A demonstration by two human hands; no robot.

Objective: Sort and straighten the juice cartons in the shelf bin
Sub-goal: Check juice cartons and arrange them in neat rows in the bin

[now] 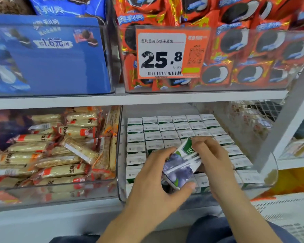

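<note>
Both hands hold one juice carton (180, 165) tilted above the clear plastic bin (270, 174). The left hand (154, 179) has a narrow grip, fingers and thumb curled round its lower end; the right hand (212, 158) pinches the upper end. The carton is boxy, glossy, printed with blueberries; below it, upright cartons (167, 128) stand in tight rows.

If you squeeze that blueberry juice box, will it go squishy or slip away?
The juice carton keeps its flat sides between the left hand and right hand, so it is probably fairly stiff. Its glossy print may be a bit slippery. Set down, it should sit, not roll.
</note>
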